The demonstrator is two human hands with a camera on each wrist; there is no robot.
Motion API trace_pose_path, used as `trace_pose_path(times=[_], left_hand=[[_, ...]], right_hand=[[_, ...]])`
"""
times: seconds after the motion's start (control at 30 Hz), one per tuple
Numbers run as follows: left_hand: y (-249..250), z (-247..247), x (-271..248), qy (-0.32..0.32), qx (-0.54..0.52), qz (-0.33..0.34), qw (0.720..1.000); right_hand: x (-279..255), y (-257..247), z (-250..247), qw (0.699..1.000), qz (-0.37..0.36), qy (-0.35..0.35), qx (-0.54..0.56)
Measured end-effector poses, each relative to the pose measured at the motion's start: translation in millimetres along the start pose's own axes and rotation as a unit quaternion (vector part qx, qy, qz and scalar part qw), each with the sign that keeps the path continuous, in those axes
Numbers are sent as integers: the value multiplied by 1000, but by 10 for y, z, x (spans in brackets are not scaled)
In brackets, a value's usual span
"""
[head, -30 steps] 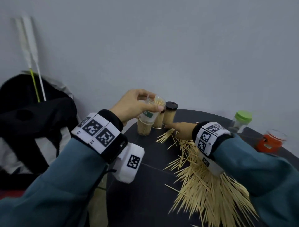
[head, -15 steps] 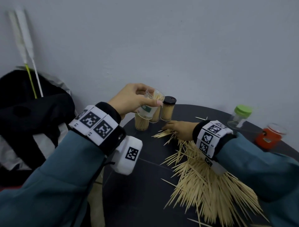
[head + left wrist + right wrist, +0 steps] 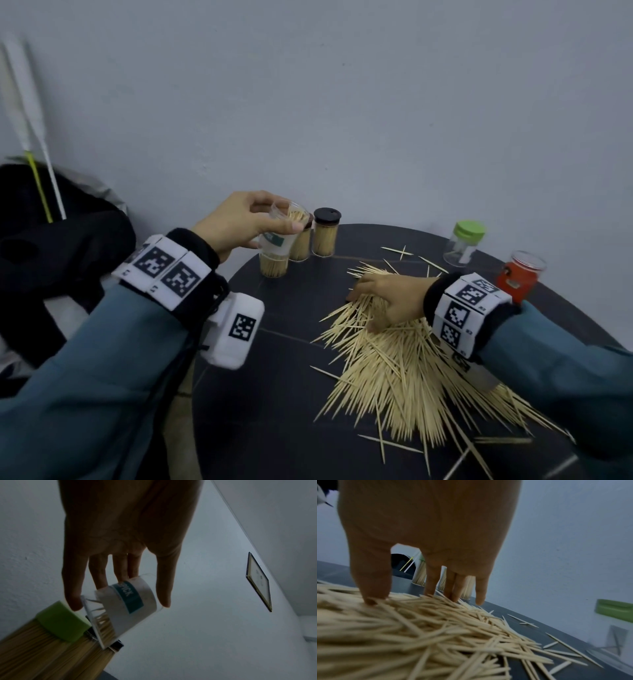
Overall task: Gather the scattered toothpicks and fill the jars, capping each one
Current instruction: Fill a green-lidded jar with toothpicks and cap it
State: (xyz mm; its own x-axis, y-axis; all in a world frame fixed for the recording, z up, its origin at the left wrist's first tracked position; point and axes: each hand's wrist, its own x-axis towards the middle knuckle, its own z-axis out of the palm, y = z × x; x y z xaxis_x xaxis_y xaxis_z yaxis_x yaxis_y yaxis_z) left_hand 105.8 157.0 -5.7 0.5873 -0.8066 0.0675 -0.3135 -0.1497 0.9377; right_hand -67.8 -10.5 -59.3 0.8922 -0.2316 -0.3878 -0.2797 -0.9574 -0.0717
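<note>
My left hand (image 3: 263,222) grips a clear jar with a teal label (image 3: 279,236), tilted above the table's far left edge; a few toothpicks show in its open mouth. In the left wrist view my fingers curl round that jar (image 3: 132,600). Under it stands a full green-capped jar (image 3: 272,267), its cap (image 3: 61,620) close to my fingertips. Two more full capped jars (image 3: 323,236) stand beside it. My right hand (image 3: 373,294) rests on the far end of the big toothpick pile (image 3: 404,370), and its fingers (image 3: 371,596) press straight down into the toothpicks (image 3: 419,628).
An empty clear jar with a green lid (image 3: 462,243) and an orange jar (image 3: 519,277) stand at the far right of the dark round table (image 3: 274,394). Loose toothpicks (image 3: 402,253) lie behind the pile. A black bag (image 3: 51,257) sits left of the table.
My right hand has drawn back from beside the jars onto the far end of the pile. My left hand keeps the tilted jar over the full jars.
</note>
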Motion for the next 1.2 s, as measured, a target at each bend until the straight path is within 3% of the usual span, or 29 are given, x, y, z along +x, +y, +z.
trace_pose_path(times=[0.47,0.8,0.97,1.07,1.13,1.2], left_hand=[[25,304,-1,-60,25,15,998],[42,427,13,-77,37,32,996],[64,441,29,-80,37,37,995],[91,440,35,-67,23,49,996],[97,431,49,-53,12,56,997],[101,428,61,-43,7,63,997]], right_hand=[[-101,8,76,995,-22,17,-96],[-111,37,194,994,-2,27,-108],[-91,41,221,992,3,82,-91],[-108,59,212,996,32,82,-30],[-135,29,162,987,63,99,110],[-108,42,143,956,74,140,247]])
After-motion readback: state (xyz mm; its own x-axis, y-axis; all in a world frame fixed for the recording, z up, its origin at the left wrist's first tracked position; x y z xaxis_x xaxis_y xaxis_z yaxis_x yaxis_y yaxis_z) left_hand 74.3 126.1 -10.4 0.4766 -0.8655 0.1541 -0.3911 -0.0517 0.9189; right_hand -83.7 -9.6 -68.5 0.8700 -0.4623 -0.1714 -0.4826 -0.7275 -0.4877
